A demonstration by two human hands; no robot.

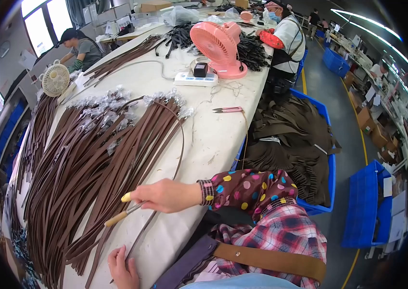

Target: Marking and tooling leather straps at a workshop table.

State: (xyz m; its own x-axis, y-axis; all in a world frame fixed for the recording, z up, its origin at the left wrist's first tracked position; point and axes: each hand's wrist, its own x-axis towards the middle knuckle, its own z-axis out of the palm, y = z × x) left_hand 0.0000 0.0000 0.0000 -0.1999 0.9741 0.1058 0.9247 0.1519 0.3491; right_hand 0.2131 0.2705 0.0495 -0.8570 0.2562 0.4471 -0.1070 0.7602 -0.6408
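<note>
In the lower middle, my right hand [168, 196], a yellow cover on one fingertip, is closed on the metal part of a tool with a wooden handle [116, 219]. The tool's exact kind does not show. A long thin brown strap [181, 154] curves down from the bundle to this hand and comes out below it toward my left hand [123, 270]. At the table's near edge, the left fingers are bent around the strap's lower length. Many flat brown straps [76, 178] lie left of both hands, their far ends in clear plastic wrap [110, 108].
Pink-handled snips [228, 110] lie near the table's right edge. Beyond stand a white power strip [195, 79] and a pink fan [217, 45]. Blue crates [330, 178] with dark brown straps sit beside the table. Two people work at the far end and left side.
</note>
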